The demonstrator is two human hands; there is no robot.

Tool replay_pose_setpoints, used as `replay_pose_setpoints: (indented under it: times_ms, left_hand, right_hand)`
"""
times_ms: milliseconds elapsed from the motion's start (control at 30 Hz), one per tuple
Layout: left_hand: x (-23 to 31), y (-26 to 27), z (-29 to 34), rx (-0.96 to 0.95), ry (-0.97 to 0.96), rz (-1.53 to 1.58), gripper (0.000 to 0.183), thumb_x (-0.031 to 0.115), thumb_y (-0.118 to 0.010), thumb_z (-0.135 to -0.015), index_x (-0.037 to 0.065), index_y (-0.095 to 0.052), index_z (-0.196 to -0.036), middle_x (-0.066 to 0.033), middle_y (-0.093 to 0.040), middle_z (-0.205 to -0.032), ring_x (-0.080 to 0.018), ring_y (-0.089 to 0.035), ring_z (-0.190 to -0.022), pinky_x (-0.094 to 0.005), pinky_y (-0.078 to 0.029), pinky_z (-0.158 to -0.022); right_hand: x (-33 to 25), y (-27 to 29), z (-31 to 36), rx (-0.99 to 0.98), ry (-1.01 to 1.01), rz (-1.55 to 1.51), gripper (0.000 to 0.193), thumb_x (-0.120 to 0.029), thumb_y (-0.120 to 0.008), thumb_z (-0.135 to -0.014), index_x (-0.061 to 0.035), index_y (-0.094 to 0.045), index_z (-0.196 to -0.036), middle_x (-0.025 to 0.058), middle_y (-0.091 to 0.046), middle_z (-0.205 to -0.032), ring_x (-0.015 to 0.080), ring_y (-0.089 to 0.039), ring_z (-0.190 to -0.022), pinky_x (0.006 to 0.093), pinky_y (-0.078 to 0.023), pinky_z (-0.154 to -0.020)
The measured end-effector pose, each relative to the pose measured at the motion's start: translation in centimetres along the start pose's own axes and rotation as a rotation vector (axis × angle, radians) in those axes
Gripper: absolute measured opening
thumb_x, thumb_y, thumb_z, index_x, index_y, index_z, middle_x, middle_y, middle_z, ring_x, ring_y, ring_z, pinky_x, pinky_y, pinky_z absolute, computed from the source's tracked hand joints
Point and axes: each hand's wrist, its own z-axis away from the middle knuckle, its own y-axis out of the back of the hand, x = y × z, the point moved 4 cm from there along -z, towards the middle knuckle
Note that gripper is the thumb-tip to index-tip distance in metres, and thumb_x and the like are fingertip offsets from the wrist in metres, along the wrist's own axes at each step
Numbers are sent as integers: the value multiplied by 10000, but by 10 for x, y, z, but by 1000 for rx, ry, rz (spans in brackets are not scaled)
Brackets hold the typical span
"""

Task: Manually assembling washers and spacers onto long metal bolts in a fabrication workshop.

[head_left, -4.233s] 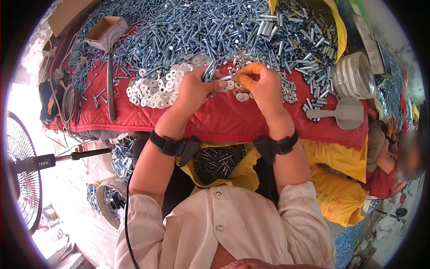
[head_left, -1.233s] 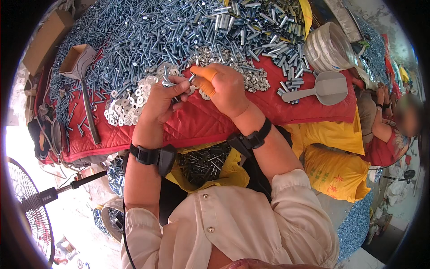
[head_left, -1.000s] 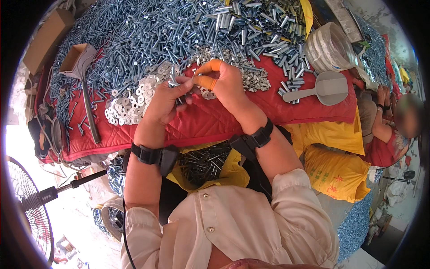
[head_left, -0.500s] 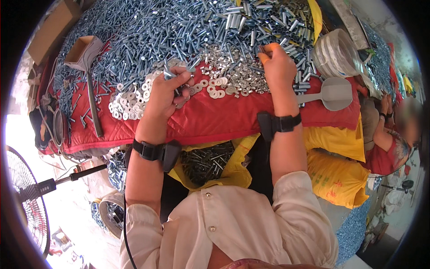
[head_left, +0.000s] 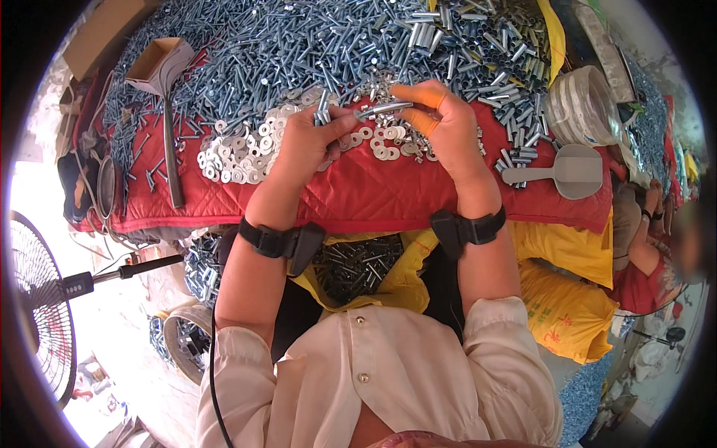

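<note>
My left hand [head_left: 305, 145] is closed around several bolts [head_left: 323, 109] that stick up between its fingers. One bolt points right from its thumb and fingertip. My right hand [head_left: 454, 136], with orange covers on thumb and forefinger, pinches a shiny metal sleeve [head_left: 391, 107] lying sideways. The sleeve's left end meets the tip of that bolt, in front of my left fingers; whether it is slid over the tip I cannot tell. Below and left of my left hand lie flat washers [head_left: 243, 154]. Small silver nuts [head_left: 379, 81] lie behind the sleeve, partly hidden by my right hand.
A large heap of bolts [head_left: 291, 52] covers the back of the red quilted cloth [head_left: 358, 190]; sleeves [head_left: 515, 112] lie at right. A grey scoop [head_left: 576, 172], a white bucket [head_left: 582, 108] and a long-handled ladle [head_left: 172, 149] flank it. A yellow bag [head_left: 407, 280] hangs below; a fan [head_left: 52, 306] stands left.
My right hand has come left and toward me from the sleeve heap, a sleeve in its fingertips. My left hand has shifted right, and the two hands now meet.
</note>
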Motion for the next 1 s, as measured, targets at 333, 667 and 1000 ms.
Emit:
replay_pose_setpoints:
  times_ms: [333, 667, 1000]
  left_hand:
    - [2, -4, 2, -26, -44, -134, 145, 96, -610, -833, -10, -599, -932, -41, -590, -641, -78, -517, -488, -188, -375, -415]
    - [8, 11, 3, -17, 8, 67, 110, 129, -576, -836, 31, -558, -883, -55, -593, -620, -82, -495, -445, -188, -274, -357]
    - [8, 12, 2, -51, -35, 73, 109, 135, -567, -851, 43, -548, -907, -69, -592, -639, -73, -473, -444, -177, -255, -355]
  right_hand:
    - [-19, -33, 4, -56, 406, 553, 187, -150, -736, -604, -94, -643, -757, 42, -529, -721, 230, -574, -704, 328, -485, -611]
    - [18, -15, -6, 145, -248, -342, 302, 25, -550, -817, -28, -532, -1114, 75, -625, -888, 150, -629, -708, 239, -495, -672]
    - [14, -38, -1, 181, -281, -531, 252, 9, -606, -807, -7, -580, -1057, 59, -627, -889, 105, -596, -799, 234, -506, -700]
